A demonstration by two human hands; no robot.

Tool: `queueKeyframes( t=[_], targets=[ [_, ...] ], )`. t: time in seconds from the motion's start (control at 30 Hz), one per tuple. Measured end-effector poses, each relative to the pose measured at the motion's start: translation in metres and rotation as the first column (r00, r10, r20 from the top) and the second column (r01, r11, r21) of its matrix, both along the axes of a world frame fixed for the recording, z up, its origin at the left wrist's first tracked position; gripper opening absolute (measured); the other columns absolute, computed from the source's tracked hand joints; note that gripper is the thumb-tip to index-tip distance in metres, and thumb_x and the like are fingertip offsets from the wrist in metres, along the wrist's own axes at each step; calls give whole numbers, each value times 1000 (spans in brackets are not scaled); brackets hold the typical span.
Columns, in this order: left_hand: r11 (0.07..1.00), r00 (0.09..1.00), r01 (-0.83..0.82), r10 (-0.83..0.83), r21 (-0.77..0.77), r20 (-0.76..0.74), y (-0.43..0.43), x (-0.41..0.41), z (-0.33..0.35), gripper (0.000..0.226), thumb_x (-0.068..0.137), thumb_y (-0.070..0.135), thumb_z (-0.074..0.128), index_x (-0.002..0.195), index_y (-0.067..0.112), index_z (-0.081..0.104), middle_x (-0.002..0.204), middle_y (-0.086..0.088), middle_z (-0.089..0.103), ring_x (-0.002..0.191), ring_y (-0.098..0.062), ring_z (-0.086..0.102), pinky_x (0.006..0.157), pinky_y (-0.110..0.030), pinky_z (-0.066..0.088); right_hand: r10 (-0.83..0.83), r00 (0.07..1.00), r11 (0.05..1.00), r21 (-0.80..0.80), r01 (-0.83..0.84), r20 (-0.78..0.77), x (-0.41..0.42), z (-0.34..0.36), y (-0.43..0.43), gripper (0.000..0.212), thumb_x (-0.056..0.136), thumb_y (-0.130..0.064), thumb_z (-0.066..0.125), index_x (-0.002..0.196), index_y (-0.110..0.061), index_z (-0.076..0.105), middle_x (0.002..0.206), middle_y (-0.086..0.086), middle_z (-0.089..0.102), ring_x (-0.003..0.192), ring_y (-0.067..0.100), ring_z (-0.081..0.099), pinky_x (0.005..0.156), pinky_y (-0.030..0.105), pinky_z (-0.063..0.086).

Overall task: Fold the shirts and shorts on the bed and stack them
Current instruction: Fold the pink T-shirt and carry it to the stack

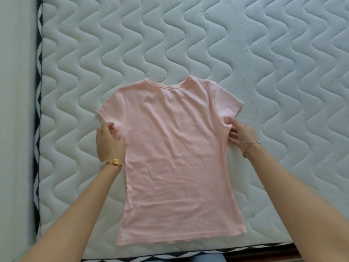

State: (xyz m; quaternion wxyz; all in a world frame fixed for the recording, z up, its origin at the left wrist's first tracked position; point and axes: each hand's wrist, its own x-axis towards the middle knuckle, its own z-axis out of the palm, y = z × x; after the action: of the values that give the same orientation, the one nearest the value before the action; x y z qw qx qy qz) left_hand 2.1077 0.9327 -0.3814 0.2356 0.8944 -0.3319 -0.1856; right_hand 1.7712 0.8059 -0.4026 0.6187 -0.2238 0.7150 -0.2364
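One pink short-sleeved shirt [175, 157] lies spread flat on the white quilted mattress [283, 72], slightly left of centre. The collar points away from the person and the hem lies near the mattress's near edge. Both sleeves are spread outward. The cloth shows light wrinkles across the body and is otherwise smooth and unfolded.

The left hand [109, 142] is at the shirt's left side, just under the sleeve. Its fingers are curled and its thumb is closed onto the cloth, pinching the fabric at the underarm, where the cloth puckers. A gold bracelet [114, 162] with beads sits on this wrist.

The right hand [240, 135] is at the matching spot on the right side. Its thumb and fingertips are closed on the underarm seam, grasping the cloth, and a small fold is raised there. A thin bracelet [250, 146] is on this wrist.

Both forearms reach in from the lower corners, on either side of the shirt.

A black-and-white patterned trim [38, 110] runs along the mattress's left and near edges
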Motion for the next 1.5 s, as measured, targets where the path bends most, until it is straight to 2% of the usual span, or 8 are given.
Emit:
queueKeyframes(
  t=[0.17, 0.33, 0.43, 0.7, 1.0, 1.13, 1.3, 1.5],
  targets=[
    [785, 785, 614, -618, 81, 39, -63, -46, -11, 50, 77, 17, 66, 122, 0, 53, 119, -21, 56, 110, -39, 53, 97, -43, 39, -134, 988, 991, -12, 136, 70, 2, -5, -30, 13, 88, -21, 63, 81, -10, 61, 86, 6, 66, 74, 12, 66, 64, 21, 56],
    [572, 575, 795, -817, 203, 49, -109, -103, -29, 66, 84, 36, 62, 139, 8, 39, 145, -10, 39, 135, -28, 35, 109, -41, 27, -118, 992, 992, -46, 120, 50, 6, -15, -55, 4, 85, -13, 67, 82, -12, 64, 82, 6, 64, 73, 18, 62, 70, 32, 58],
    [503, 506, 808, -859, 307, 74, -127, -118, -37, 71, 88, 47, 52, 146, 17, 24, 155, -2, 19, 144, -21, 12, 115, -42, 12, -64, 995, 990, -131, 54, -72, 2, -19, -69, 5, 81, -19, 70, 76, -19, 68, 85, 3, 67, 84, 20, 62, 85, 43, 54],
    [439, 455, 802, -888, 405, 62, -159, -124, -41, 76, 90, 52, 43, 150, 23, 6, 158, 3, 3, 146, -19, -2, 115, -46, -3, 86, 970, 946, -286, -151, -228, -7, -22, -116, 11, 80, -17, 70, 91, -14, 68, 85, -2, 67, 81, 11, 60, 78, 27, 51],
    [435, 444, 797, -892, 419, 82, -153, -122, -45, 73, 91, 50, 42, 150, 22, 9, 158, 1, 4, 146, -20, -1, 115, -47, -2, -127, 990, 966, -233, 110, -62, -22, -11, -77, 1, 90, -13, 60, 89, -12, 60, 84, 3, 62, 73, 13, 60, 67, 20, 54],
    [451, 453, 799, -887, 398, 95, -137, -124, -44, 72, 83, 53, 24, 144, 16, 32, 153, -6, 27, 143, -26, 21, 112, -52, 15, -265, 943, 962, -127, 243, -201, -31, -13, -27, 17, 90, -18, 61, 74, -15, 57, 70, 5, 60, 56, 10, 57, 55, 20, 49],
    [441, 437, 806, -893, 395, 106, -112, -123, -45, 63, 88, 46, 39, 142, 13, 36, 152, -7, 30, 141, -27, 25, 111, -51, 20, -251, 968, 942, 235, 240, 20, -9, -1, 8, 34, 92, -32, 56, 76, -3, 60, 69, 9, 65, 62, 18, 62, 50, 21, 55],
    [435, 439, 807, -894, 399, 88, -106, -120, -40, 71, 85, 53, 20, 144, 16, 32, 154, -4, 25, 143, -24, 21, 112, -49, 17, -345, 914, 935, 162, 315, 215, 7, -3, -2, 12, 88, -21, 63, 91, -10, 65, 86, 5, 66, 72, 14, 63, 60, 24, 54]
  ],
)
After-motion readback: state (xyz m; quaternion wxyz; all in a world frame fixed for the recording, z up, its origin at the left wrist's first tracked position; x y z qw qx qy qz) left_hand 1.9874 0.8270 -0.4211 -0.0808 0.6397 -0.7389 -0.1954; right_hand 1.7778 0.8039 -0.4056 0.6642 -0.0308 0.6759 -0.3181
